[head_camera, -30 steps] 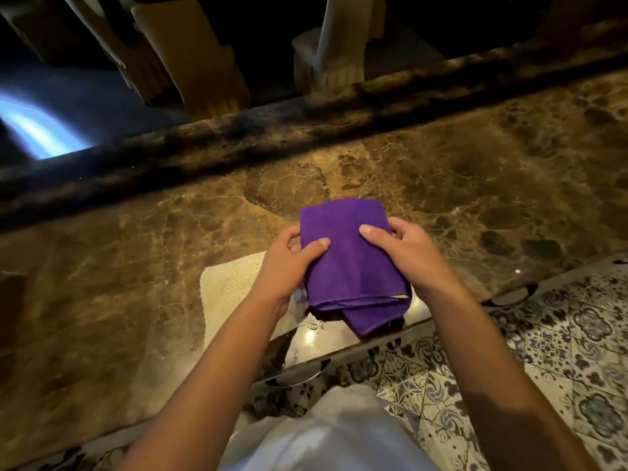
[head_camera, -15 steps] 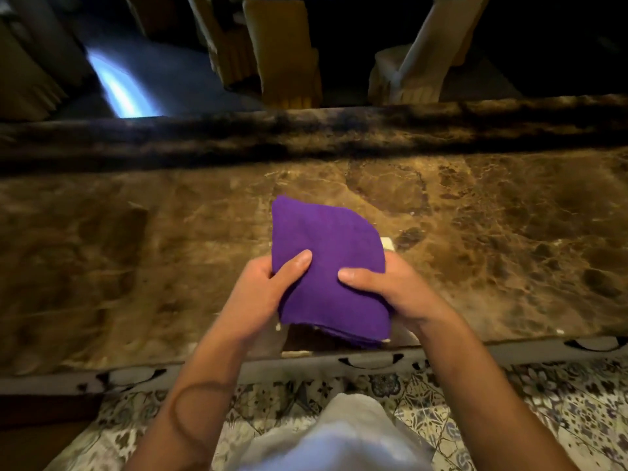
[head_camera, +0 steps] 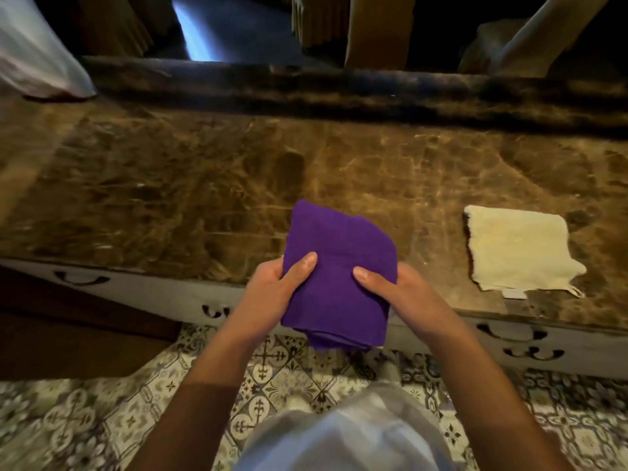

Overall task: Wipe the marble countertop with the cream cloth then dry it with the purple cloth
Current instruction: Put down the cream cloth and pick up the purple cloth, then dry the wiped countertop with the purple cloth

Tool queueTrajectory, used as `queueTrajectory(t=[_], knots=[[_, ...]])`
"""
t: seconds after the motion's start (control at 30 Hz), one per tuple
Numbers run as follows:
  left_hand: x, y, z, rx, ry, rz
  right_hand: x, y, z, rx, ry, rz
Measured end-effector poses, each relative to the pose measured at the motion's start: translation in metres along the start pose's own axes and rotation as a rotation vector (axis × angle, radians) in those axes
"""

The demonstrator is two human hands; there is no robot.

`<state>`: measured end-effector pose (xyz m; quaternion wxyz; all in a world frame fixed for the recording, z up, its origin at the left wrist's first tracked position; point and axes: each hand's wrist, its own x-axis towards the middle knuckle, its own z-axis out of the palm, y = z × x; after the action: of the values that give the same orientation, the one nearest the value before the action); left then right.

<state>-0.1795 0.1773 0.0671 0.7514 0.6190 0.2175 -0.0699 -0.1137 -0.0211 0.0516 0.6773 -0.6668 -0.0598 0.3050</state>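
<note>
The folded purple cloth (head_camera: 338, 266) is held in the air over the front edge of the brown marble countertop (head_camera: 170, 185). My left hand (head_camera: 275, 294) grips its left side with the thumb on top. My right hand (head_camera: 394, 290) grips its right side the same way. The cream cloth (head_camera: 520, 249) lies flat on the marble to the right, near the front edge, apart from both hands, with a small loop and tag at its near corner.
A raised dark marble ledge (head_camera: 339, 93) runs along the back of the counter. A white bag-like object (head_camera: 34, 59) sits at the far left. Wooden chair legs (head_camera: 377, 28) stand beyond the ledge. Patterned floor tiles (head_camera: 85, 419) lie below, with white cabinet fronts (head_camera: 509, 341) under the counter.
I have shifted left along the counter with the purple cloth in both hands. The cream cloth, earlier under my hands, now lies well to the right.
</note>
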Motion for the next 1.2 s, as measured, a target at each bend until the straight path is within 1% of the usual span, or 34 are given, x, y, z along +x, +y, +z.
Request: queueTrajectory(t=[0.1, 0.23, 0.43, 0.57, 0.67, 0.77, 0.9, 0.97, 1.03, 1.07, 1.13, 1.2], knots=[[-0.001, 0.002, -0.024, -0.042, 0.019, 0.002, 0.010, 0.003, 0.020, -0.004, 0.004, 0.029], [0.009, 0.004, -0.041, -0.066, 0.027, 0.005, 0.028, -0.001, 0.029, 0.043, -0.030, 0.101], [0.030, 0.002, -0.053, -0.077, 0.082, 0.051, 0.071, -0.005, 0.032, 0.067, -0.044, 0.115], [0.040, -0.001, -0.070, -0.086, 0.184, 0.071, 0.089, -0.003, 0.043, 0.058, -0.130, 0.110], [0.048, -0.004, -0.086, -0.061, 0.210, 0.054, 0.097, -0.003, 0.050, 0.072, -0.122, 0.086], [0.055, -0.001, -0.100, -0.027, 0.187, 0.017, 0.103, -0.002, 0.060, 0.083, -0.084, 0.082], [0.070, 0.013, -0.121, 0.007, 0.092, -0.010, 0.109, -0.013, 0.074, 0.069, 0.056, 0.035], [0.079, 0.022, -0.136, 0.092, 0.080, 0.046, 0.115, -0.023, 0.075, 0.046, 0.187, -0.023], [0.088, 0.032, -0.159, 0.250, 0.125, 0.137, 0.121, -0.035, 0.072, -0.012, 0.363, -0.122], [0.093, 0.036, -0.173, 0.318, 0.139, 0.169, 0.124, -0.041, 0.068, -0.086, 0.458, -0.187], [0.103, 0.045, -0.205, 0.454, 0.144, 0.222, 0.128, -0.048, 0.058, -0.319, 0.613, -0.310], [0.118, 0.052, -0.238, 0.638, 0.174, 0.325, 0.129, -0.047, 0.054, -0.650, 0.677, -0.352]])
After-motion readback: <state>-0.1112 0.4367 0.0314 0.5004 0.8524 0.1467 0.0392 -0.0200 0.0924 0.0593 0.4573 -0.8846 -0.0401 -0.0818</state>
